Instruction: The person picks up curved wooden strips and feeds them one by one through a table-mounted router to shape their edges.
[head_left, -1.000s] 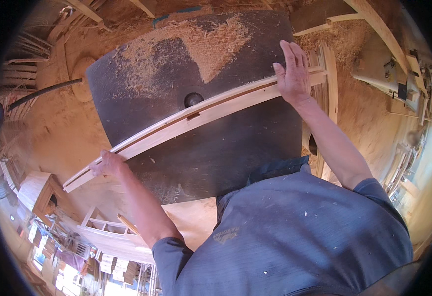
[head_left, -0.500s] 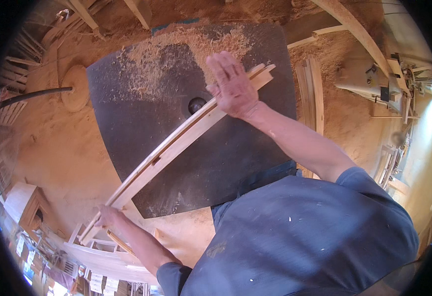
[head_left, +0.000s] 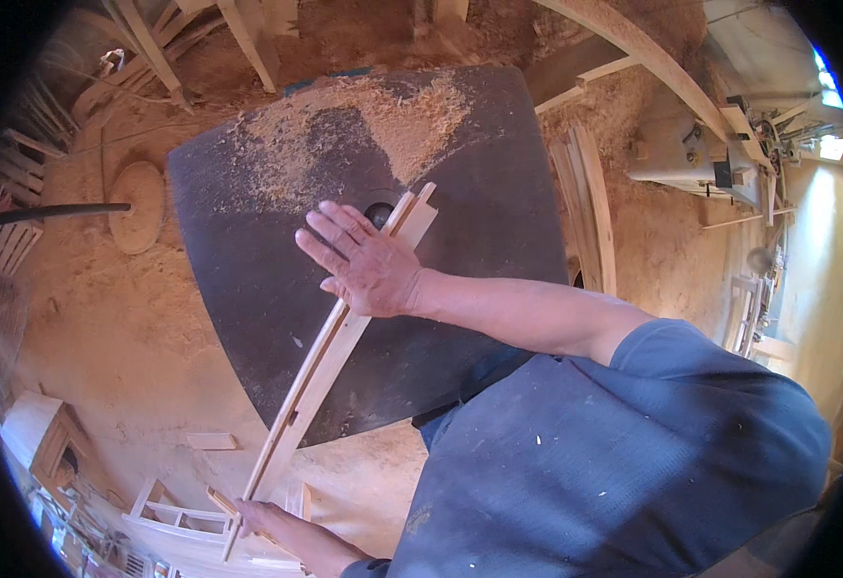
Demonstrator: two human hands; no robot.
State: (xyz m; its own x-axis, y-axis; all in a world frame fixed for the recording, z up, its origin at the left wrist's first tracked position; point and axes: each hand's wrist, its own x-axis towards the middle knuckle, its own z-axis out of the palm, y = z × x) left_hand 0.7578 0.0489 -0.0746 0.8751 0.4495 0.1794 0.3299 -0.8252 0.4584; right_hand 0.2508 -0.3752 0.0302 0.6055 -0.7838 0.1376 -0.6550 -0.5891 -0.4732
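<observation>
A long pale wooden strip [head_left: 330, 352] with a groove along it and a small slot crosses the dark table [head_left: 238, 270] at a slant, its near end reaching out past the table edge. My right hand [head_left: 373, 270] lies across the strip with fingers stretched and spread, the palm on the wood close to its far end. Down at the lower left, my left hand [head_left: 256, 517] is wrapped round the strip near its other end. Just behind the strip's far part, a round dark cutter opening [head_left: 379, 214] shows in the tabletop, partly hidden by my right hand.
Wood shavings [head_left: 412, 125] cover the far part of the table. Several boards [head_left: 590, 212] stand at its right side. A black hose [head_left: 65, 212] meets a round disc [head_left: 137, 207] on the dusty floor at left. A wooden frame [head_left: 185, 515] lies at lower left.
Both hands and the strip have moved toward me; the strip's far end has come back past the round opening. My right hand has shifted left and nearer, my left hand downward.
</observation>
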